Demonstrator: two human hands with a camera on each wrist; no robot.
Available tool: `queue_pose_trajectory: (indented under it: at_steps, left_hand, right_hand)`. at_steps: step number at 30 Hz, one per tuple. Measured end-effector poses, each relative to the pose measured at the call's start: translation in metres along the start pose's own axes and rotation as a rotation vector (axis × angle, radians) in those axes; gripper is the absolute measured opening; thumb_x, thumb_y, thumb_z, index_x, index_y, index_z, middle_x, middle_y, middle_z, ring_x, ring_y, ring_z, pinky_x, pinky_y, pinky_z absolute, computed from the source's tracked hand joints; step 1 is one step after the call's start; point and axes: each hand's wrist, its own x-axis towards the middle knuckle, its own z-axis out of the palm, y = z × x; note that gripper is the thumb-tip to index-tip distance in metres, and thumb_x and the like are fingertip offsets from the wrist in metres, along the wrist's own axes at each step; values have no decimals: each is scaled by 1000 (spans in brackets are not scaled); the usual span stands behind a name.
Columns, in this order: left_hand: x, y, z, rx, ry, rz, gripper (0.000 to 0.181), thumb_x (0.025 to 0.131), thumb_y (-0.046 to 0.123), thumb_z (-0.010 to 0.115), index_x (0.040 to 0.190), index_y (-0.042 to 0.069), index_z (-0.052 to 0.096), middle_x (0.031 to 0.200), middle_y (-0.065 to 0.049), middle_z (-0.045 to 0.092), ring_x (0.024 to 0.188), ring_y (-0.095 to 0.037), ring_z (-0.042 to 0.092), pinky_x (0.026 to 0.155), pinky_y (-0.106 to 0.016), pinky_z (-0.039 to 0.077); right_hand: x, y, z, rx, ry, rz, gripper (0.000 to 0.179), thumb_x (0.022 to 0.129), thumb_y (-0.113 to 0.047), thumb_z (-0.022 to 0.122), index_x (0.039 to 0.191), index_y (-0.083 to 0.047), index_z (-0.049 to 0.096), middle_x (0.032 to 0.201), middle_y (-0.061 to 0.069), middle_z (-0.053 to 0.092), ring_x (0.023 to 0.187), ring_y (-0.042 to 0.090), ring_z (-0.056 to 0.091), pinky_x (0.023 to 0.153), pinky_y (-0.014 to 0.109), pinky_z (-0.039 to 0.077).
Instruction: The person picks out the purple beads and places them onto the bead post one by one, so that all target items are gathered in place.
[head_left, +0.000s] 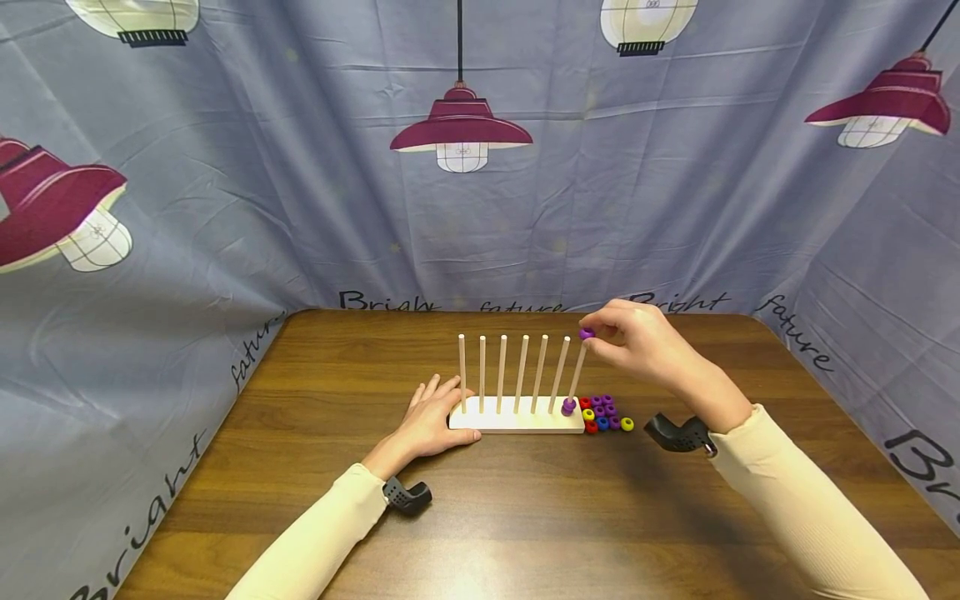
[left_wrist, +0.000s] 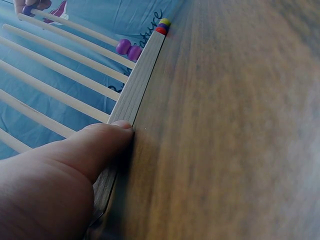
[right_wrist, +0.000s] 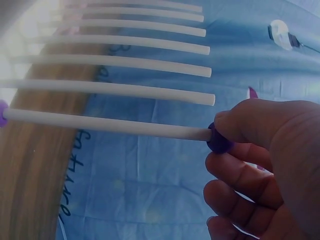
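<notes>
A pale wooden peg rack [head_left: 517, 423] with a row of several upright pegs stands on the table. My left hand [head_left: 429, 423] grips its left end, the thumb [left_wrist: 107, 142] along the front edge and the other fingers around the far corner. Above the rightmost peg [right_wrist: 105, 123], my right hand [head_left: 637, 337] pinches a purple bead [right_wrist: 220, 141] between thumb and index finger, right at the peg's tip. Two purple beads [left_wrist: 128, 49] are stacked low on that same peg. The other pegs carry no beads.
Loose beads in red, yellow, blue and purple lie beside the rack's right end, among them a yellow bead [head_left: 627, 424] at the outer side. The brown wooden table [head_left: 480, 517] reaches back to a patterned blue-grey curtain [head_left: 337, 208].
</notes>
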Motion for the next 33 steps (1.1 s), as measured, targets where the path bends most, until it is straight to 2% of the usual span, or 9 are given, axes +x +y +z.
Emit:
queue_pose_trajectory:
  at_steps: [17, 33]
  left_hand:
    - [0, -3, 2, -3, 0, 3, 67, 82, 45, 79, 140, 17, 61, 161, -21, 40, 154, -51, 22, 125, -65, 13]
    - [1, -2, 2, -1, -2, -2, 68, 81, 45, 79, 140, 18, 60, 161, -20, 40, 154, -50, 22, 126, -65, 13]
  right_hand:
    - [-2, 0, 3, 10, -13, -2, 14, 81, -3, 79, 93, -9, 78, 83, 0, 72, 73, 13, 63, 64, 29, 52]
    - [-3, -1, 0, 3, -10, 11, 14, 83, -3, 78, 95, -9, 79, 88, 1, 75, 78, 14, 64, 68, 34, 54]
